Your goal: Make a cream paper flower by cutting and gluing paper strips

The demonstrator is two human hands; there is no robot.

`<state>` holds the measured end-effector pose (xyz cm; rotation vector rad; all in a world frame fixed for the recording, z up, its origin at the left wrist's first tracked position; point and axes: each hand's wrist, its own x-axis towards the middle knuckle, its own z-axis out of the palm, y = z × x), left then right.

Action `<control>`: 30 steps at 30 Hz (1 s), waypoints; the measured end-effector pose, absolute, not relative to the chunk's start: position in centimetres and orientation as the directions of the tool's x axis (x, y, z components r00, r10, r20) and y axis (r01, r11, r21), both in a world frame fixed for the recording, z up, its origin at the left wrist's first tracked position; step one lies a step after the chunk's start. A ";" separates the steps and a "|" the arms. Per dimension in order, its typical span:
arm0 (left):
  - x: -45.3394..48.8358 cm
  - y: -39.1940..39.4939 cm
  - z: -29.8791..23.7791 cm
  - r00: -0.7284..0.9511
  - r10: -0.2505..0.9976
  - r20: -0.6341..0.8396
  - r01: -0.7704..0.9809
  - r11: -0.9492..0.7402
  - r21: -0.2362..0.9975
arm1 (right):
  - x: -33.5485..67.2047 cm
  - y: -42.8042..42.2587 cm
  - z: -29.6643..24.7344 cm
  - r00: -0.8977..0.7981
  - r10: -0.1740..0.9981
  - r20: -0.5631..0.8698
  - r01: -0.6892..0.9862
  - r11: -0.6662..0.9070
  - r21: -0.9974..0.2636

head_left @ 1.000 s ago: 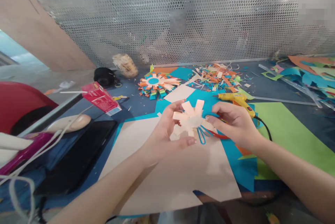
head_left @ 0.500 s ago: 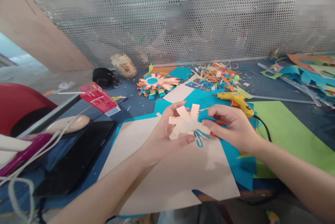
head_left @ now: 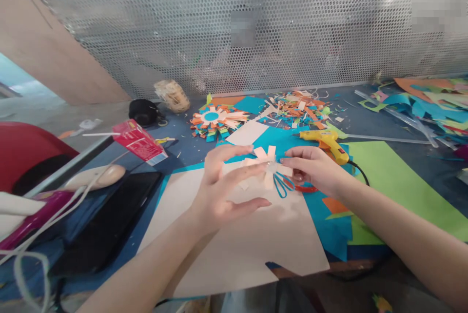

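A cream paper flower (head_left: pixel 266 163) with cut strip petals and blue loops (head_left: pixel 280 184) hanging from it is held just above a large cream sheet (head_left: pixel 237 244). My right hand (head_left: pixel 310 169) pinches the flower's right side between thumb and fingers. My left hand (head_left: pixel 219 188) hovers on the flower's left with fingers spread and thumb apart; its fingertips reach the petals without gripping them.
A yellow glue gun (head_left: pixel 326 140) with a black cord lies behind my right hand. Further back are a finished multicolour paper flower (head_left: pixel 215 120) and a pile of paper scraps (head_left: pixel 300 103). A red carton (head_left: pixel 141 140) and black tablet (head_left: pixel 109 215) lie left, a green sheet (head_left: pixel 398 181) right.
My left hand has let go of the flower and spread its fingers. The flower has dropped lower towards the cream sheet, now held by my right hand alone.
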<state>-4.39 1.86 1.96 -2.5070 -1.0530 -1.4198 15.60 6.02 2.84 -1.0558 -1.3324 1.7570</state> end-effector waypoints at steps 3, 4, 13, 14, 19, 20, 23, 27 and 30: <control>-4.1 1.7 2.2 0.374 0.529 0.762 0.595 -0.767 0.240 | 15.5 6.1 2.6 -0.460 0.846 -0.269 -0.077 -0.340 -0.937; -4.0 1.7 2.1 0.351 0.554 0.755 0.590 -0.757 0.282 | 15.5 6.0 2.7 -0.460 0.843 -0.280 -0.088 -0.357 -0.930; -3.8 1.4 2.0 0.281 0.672 0.685 0.550 -0.698 0.459 | 15.4 5.8 2.9 -0.488 0.787 -0.378 -0.037 -0.451 -0.892; -3.8 1.4 2.0 0.265 0.702 0.661 0.539 -0.676 0.502 | 15.4 5.7 2.9 -0.499 0.770 -0.398 -0.023 -0.471 -0.882; -3.6 1.4 1.9 0.069 0.847 0.527 0.403 -0.507 0.762 | 15.4 5.5 3.0 -0.522 0.756 -0.395 0.072 -0.422 -0.904; -3.5 1.5 2.0 -0.009 0.878 0.479 0.358 -0.444 0.821 | 15.5 5.4 3.1 -0.489 0.808 -0.329 0.103 -0.321 -0.941; -3.3 2.0 2.3 -0.170 0.936 0.308 0.173 -0.279 0.944 | 15.7 5.0 3.1 -0.370 0.929 0.029 0.266 0.136 -0.954; -3.2 2.5 2.3 -0.177 0.960 0.216 0.040 -0.212 0.976 | 15.6 4.7 3.1 -0.409 0.892 0.194 0.403 0.367 -0.838; -3.0 2.5 2.0 -0.108 0.967 0.231 0.041 -0.228 0.973 | 15.3 4.7 2.7 -0.428 0.882 0.199 0.378 0.374 -0.847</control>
